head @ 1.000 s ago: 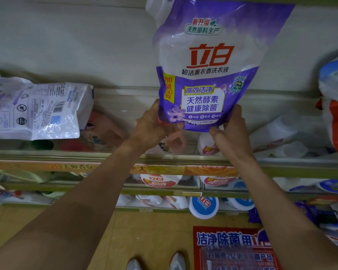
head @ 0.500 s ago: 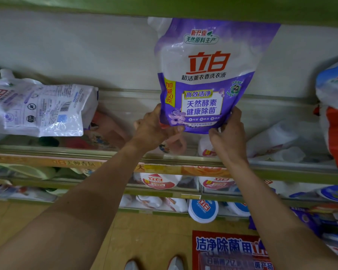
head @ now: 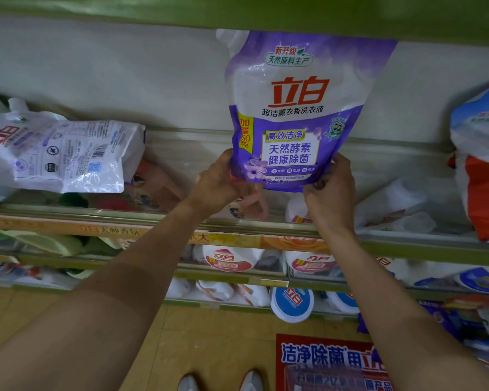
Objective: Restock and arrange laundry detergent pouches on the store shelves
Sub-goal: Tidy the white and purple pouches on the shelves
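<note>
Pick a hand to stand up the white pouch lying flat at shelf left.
Left, likely. The left hand grips the purple pouch at its bottom-left corner, nearer the white pouch; the right hand holds the opposite corner and would have to cross.

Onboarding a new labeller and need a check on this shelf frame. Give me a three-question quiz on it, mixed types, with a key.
1. True or false: the purple-and-white plastic detergent pouch is held upright, front label toward the camera.
2. Multiple choice: where do the left hand and right hand have their grip on it? A) the top spout B) the bottom corners C) the mid sides
3. Fill in: the white plastic pouch at the left, lying down with its spout to the left, shows a printed ___ on its face.
Key: 1 true; 2 B; 3 barcode.
</note>
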`<state>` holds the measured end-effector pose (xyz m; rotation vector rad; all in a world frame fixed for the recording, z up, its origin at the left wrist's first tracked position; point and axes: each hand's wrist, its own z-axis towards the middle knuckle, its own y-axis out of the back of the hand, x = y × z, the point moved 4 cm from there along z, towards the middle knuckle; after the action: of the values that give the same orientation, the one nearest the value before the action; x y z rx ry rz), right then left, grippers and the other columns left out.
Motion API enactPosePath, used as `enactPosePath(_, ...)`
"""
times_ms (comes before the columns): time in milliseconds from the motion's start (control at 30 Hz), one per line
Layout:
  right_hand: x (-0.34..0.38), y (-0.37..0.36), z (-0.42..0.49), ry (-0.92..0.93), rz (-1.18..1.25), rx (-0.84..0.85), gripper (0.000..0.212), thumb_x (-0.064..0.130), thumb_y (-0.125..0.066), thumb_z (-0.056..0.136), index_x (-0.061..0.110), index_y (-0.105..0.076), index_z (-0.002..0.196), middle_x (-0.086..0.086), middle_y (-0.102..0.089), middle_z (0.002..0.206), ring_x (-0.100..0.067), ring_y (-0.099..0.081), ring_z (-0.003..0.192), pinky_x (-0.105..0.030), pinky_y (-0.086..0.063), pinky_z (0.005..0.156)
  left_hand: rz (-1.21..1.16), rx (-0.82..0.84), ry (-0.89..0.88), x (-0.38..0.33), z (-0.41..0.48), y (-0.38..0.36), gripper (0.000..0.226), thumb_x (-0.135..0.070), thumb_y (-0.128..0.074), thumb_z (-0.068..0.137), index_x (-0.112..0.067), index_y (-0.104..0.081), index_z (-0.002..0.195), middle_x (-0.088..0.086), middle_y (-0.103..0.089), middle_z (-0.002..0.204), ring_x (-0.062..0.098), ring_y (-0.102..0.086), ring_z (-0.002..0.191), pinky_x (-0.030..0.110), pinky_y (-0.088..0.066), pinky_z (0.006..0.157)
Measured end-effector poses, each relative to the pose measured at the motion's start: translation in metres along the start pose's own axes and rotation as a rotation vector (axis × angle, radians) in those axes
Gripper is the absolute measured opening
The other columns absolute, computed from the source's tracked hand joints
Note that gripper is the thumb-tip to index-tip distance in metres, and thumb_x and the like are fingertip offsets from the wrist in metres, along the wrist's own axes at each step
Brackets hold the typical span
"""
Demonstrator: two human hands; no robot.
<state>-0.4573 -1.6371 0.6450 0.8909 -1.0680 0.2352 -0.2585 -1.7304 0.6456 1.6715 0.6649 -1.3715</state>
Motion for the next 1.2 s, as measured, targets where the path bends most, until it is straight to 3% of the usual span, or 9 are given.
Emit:
enactPosePath(167, 0.002, 0.014, -0.005, -0.032, 0.040, -0.145, 0.038, 0.000, -0.062, 0.078, 0.005, -0.053, 0.115, -0.011, -0.053, 0.114, -0.020, -0.054, 0.097, -0.024, -0.039, 0.080, -0.036, -0.037, 0.042, 0.003, -0.013, 0.002, 0.070, 0.002, -0.076, 0.086, -0.010, -0.041, 0.145, -0.011, -0.064, 0.117, -0.012, -0.065, 0.098, 0.017, -0.058, 0.079)
enactPosePath(300, 0.006, 0.014, -0.011, 0.038, 0.036, -0.128, 0.022, 0.001, -0.057, 0.082, 0.011, -0.050, 0.101, -0.005, -0.056, 0.102, -0.007, -0.048, 0.082, -0.019, -0.035, 0.072, -0.080, -0.108, 0.086, 0.000, -0.026, 0.006, 0.065, -0.004, -0.072, 0.091, -0.014, -0.040, 0.147, -0.002, -0.063, 0.129, 0.002, -0.064, 0.105, 0.013, -0.055, 0.076)
enactPosePath(400, 0.012, 0.011, -0.017, 0.122, -0.025, -0.077, 0.020, 0.001, -0.060, 0.083, 0.016, -0.053, 0.094, 0.001, -0.053, 0.100, -0.002, -0.045, 0.079, -0.015, -0.035, 0.069, -0.097, -0.166, 0.119, 0.001, -0.036, 0.014, 0.055, -0.013, -0.071, 0.094, -0.015, -0.047, 0.143, -0.008, -0.063, 0.123, 0.006, -0.062, 0.108, 0.010, -0.053, 0.072)
enactPosePath(500, 0.020, 0.003, -0.027, 0.190, -0.048, -0.021, 0.018, -0.001, -0.060, 0.083, 0.010, -0.058, 0.098, 0.003, -0.051, 0.101, 0.001, -0.045, 0.078, -0.003, -0.036, 0.068, -0.132, -0.249, 0.134, 0.001, -0.046, 0.022, 0.047, -0.015, -0.069, 0.095, -0.011, -0.054, 0.140, -0.001, -0.066, 0.123, 0.014, -0.064, 0.112, 0.023, -0.055, 0.088)
enactPosePath(633, 0.032, -0.013, -0.042, 0.209, -0.003, 0.026, 0.022, -0.002, -0.059, 0.085, 0.012, -0.060, 0.101, 0.004, -0.051, 0.101, -0.013, -0.056, 0.085, -0.025, -0.046, 0.071, -0.186, -0.284, 0.144, 0.001, -0.054, 0.031, 0.044, -0.019, -0.070, 0.095, -0.010, -0.058, 0.137, 0.003, -0.069, 0.124, 0.015, -0.065, 0.113, 0.030, -0.054, 0.096)
enactPosePath(867, 0.064, -0.056, -0.069, 0.244, 0.005, 0.163, 0.014, 0.010, -0.061, 0.093, 0.016, -0.064, 0.106, -0.001, -0.070, 0.104, -0.014, -0.064, 0.093, -0.025, -0.048, 0.077, -0.170, -0.256, 0.103, 0.006, -0.068, 0.058, 0.038, -0.025, -0.070, 0.095, -0.019, -0.063, 0.132, -0.003, -0.069, 0.123, 0.012, -0.064, 0.117, 0.025, -0.052, 0.097)
enactPosePath(1000, 0.094, -0.094, -0.088, 0.260, 0.024, 0.231, 0.015, 0.009, -0.063, 0.092, 0.019, -0.065, 0.104, 0.004, -0.071, 0.105, -0.012, -0.067, 0.095, -0.018, -0.051, 0.082, -0.123, -0.256, 0.085, 0.016, -0.083, 0.094, 0.031, -0.027, -0.069, 0.096, -0.029, -0.064, 0.126, -0.010, -0.069, 0.119, 0.007, -0.063, 0.116, 0.023, -0.052, 0.096)
enactPosePath(1100, 0.121, -0.129, -0.105, 0.234, 0.032, 0.333, 0.024, 0.009, -0.058, 0.090, 0.024, -0.065, 0.107, 0.011, -0.071, 0.102, -0.008, -0.067, 0.096, -0.034, -0.057, 0.089, -0.138, -0.293, 0.073, 0.020, -0.098, 0.131, 0.028, -0.021, -0.066, 0.098, -0.021, -0.065, 0.127, -0.012, -0.068, 0.114, -0.003, -0.062, 0.109, 0.006, -0.049, 0.085)
enactPosePath(1200, 0.150, -0.158, -0.123, 0.233, -0.007, 0.439, 0.031, 0.022, -0.053, 0.087, 0.030, -0.065, 0.114, 0.007, -0.073, 0.107, -0.010, -0.068, 0.100, -0.040, -0.056, 0.091, -0.111, -0.330, 0.066, 0.028, -0.108, 0.169, 0.028, -0.023, -0.064, 0.099, -0.019, -0.067, 0.127, -0.008, -0.071, 0.114, 0.002, -0.066, 0.107, 0.015, -0.052, 0.088)
